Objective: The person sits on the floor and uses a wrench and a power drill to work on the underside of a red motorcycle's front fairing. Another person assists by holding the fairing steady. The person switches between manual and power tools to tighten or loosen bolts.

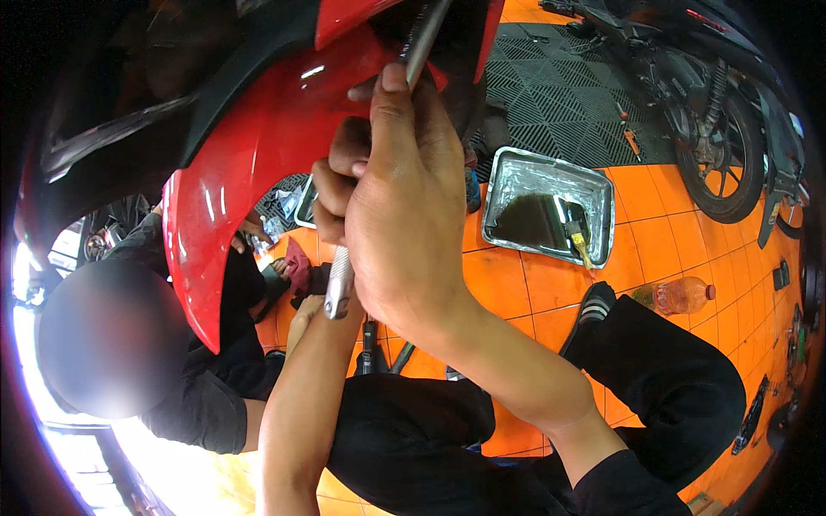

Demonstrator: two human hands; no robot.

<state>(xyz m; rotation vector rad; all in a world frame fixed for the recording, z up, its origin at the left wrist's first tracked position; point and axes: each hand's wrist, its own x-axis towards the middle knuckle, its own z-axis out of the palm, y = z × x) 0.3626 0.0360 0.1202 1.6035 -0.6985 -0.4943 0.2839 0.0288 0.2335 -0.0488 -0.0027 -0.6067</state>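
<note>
While the right hand (404,198) grips a slanted silver metal tool (341,279) at the centre of the view, its upper part pointing toward one o'clock, the left forearm (297,413) enters from seven o'clock with the left hand hidden, so I cannot tell its state. Beyond them, a glossy red panel (249,163) curves at ten o'clock. On the orange floor (658,215), a tray (533,176) containing dark liquid (529,222) and a brush (578,239) lies at two o'clock; farther, a motorcycle (727,172) stands.
</note>
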